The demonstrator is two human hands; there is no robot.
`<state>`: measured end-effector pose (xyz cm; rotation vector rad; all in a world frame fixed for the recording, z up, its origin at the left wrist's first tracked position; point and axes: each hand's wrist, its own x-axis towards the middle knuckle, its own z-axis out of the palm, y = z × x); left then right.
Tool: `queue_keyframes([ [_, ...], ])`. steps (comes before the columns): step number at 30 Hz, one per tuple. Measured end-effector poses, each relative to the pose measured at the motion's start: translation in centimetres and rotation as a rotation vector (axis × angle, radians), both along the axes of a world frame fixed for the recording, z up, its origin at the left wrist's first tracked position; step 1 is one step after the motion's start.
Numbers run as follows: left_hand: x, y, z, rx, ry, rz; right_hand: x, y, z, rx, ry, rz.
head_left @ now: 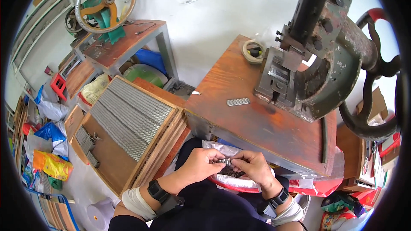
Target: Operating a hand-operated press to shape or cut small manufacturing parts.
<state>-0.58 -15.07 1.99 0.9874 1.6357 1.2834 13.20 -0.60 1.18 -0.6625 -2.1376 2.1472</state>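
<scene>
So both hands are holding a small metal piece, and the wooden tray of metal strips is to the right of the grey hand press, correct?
No, the head view shows the wooden tray of metal strips left of the grey hand press. The rest stands: the left hand and right hand are both holding a small metal piece.

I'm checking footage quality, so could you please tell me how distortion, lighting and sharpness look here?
Head view: fisheye curvature bends the white shelf, with black corners; the wall is brightly lit; the left hand and right hand look fairly sharp, though details of the small metal piece are unclear.
</scene>
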Motion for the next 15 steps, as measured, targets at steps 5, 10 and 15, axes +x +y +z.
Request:
queue_keyframes([
  [5, 0.9, 0.8, -0.5, -0.028, 0.030, 0.015, 0.6, 0.2, -0.7, -0.122, 0.039, -0.055],
  [10, 0.9, 0.9, -0.7, -0.077, -0.240, 0.047, 1.0, 0.2, -1.1, -0.097, 0.073, -0.101],
  [15, 1.6, 0.4, -1.0, -0.072, -0.136, 0.093, 1.1, -0.5, -1.9, -0.089, 0.100, -0.171],
])
